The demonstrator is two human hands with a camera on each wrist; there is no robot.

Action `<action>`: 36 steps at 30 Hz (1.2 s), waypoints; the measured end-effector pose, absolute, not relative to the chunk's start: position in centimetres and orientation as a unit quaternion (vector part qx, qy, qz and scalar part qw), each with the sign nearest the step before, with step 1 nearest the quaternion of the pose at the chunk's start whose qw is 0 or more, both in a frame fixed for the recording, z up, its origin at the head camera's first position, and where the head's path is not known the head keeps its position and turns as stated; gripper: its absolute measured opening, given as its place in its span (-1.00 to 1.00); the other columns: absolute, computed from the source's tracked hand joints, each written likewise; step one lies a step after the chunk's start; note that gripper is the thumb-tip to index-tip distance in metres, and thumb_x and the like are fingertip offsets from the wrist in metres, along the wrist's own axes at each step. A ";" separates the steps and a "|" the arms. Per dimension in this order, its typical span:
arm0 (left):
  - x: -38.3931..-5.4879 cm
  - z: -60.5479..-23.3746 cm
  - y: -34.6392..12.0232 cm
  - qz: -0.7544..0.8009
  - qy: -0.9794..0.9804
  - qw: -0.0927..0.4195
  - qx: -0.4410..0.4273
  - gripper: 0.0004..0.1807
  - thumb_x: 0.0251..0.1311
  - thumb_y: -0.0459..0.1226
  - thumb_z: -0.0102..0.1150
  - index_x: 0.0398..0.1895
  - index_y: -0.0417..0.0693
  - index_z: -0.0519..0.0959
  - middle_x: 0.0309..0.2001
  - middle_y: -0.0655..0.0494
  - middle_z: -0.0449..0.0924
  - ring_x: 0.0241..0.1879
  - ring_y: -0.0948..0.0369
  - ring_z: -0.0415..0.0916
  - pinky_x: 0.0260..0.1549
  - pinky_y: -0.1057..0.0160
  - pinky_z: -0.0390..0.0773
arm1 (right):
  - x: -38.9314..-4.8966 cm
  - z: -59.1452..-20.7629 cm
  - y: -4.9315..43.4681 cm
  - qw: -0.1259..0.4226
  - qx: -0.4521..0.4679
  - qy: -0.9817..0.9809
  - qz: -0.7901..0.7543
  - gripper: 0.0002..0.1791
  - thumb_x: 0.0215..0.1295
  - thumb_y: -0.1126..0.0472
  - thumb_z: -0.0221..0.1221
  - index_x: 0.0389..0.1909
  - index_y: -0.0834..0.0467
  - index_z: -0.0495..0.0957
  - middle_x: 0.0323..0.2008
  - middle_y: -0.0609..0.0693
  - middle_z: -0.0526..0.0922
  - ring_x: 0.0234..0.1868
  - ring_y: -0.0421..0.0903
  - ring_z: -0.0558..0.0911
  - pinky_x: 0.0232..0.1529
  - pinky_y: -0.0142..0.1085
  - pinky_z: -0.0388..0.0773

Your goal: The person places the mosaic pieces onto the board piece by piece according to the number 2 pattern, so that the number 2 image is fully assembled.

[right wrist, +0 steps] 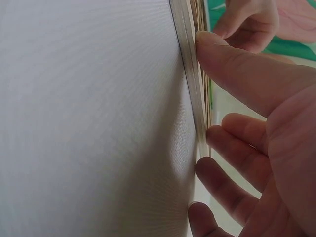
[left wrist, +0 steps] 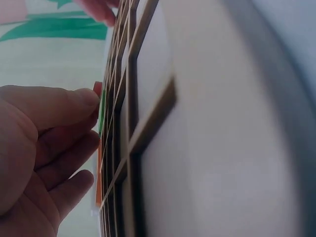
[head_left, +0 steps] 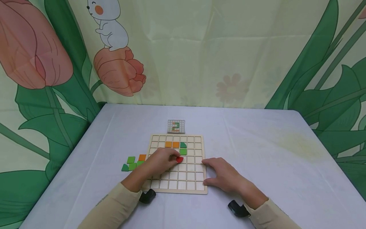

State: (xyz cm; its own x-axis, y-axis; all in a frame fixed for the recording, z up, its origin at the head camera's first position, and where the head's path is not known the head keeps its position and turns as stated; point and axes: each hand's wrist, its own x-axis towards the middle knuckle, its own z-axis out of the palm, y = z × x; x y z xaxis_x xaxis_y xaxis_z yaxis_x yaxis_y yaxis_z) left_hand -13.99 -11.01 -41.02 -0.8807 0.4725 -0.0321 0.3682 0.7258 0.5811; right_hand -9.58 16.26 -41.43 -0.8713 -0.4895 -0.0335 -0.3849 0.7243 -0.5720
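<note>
My left hand (head_left: 161, 160) pinches a red tile (head_left: 179, 159) with a curved edge, just over the wooden grid board (head_left: 183, 191). In the left wrist view the red tile (left wrist: 98, 88) pokes out beyond the thumb tip. Set in the board's upper part are two orange square tiles (head_left: 175, 144), a dark green rounded tile (head_left: 183, 145) and, below that, a light green square tile (head_left: 183, 151). My right hand (head_left: 226, 175) touches the board's right edge with thumb and fingertips, fingers spread and relaxed. The left hand and forearm hide the board's left-middle cells.
A small pattern card (head_left: 175, 126) showing a coloured figure on a grid stands behind the board. Left of the board lie several loose tiles: light green squares (head_left: 131, 159), an orange square (head_left: 142, 157) and a dark green rounded one (head_left: 125, 167). White cloth (head_left: 257, 143) covers the table.
</note>
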 end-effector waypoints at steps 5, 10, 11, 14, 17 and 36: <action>-13.9 -41.0 -10.6 0.285 0.926 0.087 0.230 -0.78 0.26 -0.32 0.33 -0.03 -0.09 0.71 -0.07 0.12 0.69 -0.03 0.15 0.56 0.00 0.12 0.57 | -9.6 -41.4 16.2 0.092 -0.235 0.925 -0.285 -0.28 0.09 0.11 0.47 0.27 0.26 0.48 0.21 0.12 0.53 0.27 0.16 0.43 0.28 0.07 0.34; -13.9 -41.0 -10.4 0.284 0.928 0.090 0.226 -0.79 0.26 -0.31 0.33 -0.04 -0.08 0.70 -0.10 0.14 0.68 -0.09 0.17 0.56 -0.04 0.15 0.57 | -9.5 -41.3 16.1 0.097 -0.227 0.925 -0.288 -0.27 0.09 0.11 0.48 0.28 0.25 0.48 0.22 0.12 0.52 0.28 0.15 0.42 0.29 0.06 0.32; -13.9 -41.0 -10.4 0.285 0.927 0.091 0.225 -0.79 0.26 -0.31 0.33 -0.05 -0.08 0.70 -0.11 0.14 0.68 -0.11 0.18 0.55 -0.06 0.15 0.57 | -9.5 -41.3 16.1 0.097 -0.226 0.925 -0.288 -0.27 0.09 0.11 0.48 0.28 0.25 0.48 0.22 0.12 0.52 0.29 0.15 0.42 0.29 0.05 0.32; -14.0 -41.0 -10.4 0.286 0.928 0.089 0.223 -0.79 0.26 -0.30 0.33 -0.05 -0.09 0.69 -0.14 0.15 0.67 -0.18 0.20 0.53 -0.12 0.18 0.57 | -9.5 -41.3 16.1 0.098 -0.226 0.925 -0.289 -0.27 0.09 0.11 0.48 0.28 0.25 0.48 0.22 0.12 0.52 0.29 0.15 0.42 0.30 0.05 0.32; -14.0 -41.1 -10.4 0.286 0.928 0.085 0.222 -0.79 0.26 -0.30 0.33 -0.05 -0.09 0.69 -0.16 0.17 0.66 -0.21 0.22 0.50 -0.16 0.21 0.56 | -9.5 -41.3 16.1 0.100 -0.225 0.926 -0.287 -0.27 0.09 0.12 0.48 0.28 0.25 0.48 0.22 0.12 0.52 0.29 0.15 0.42 0.29 0.05 0.32; -14.3 -41.0 -9.4 0.263 0.936 0.084 0.220 -0.81 0.25 -0.30 0.35 -0.08 -0.09 0.69 -0.18 0.17 0.64 -0.16 0.19 0.50 -0.09 0.19 0.57 | -9.6 -41.3 16.2 0.098 -0.229 0.924 -0.292 -0.29 0.10 0.14 0.47 0.28 0.25 0.48 0.21 0.10 0.53 0.26 0.14 0.43 0.26 0.05 0.35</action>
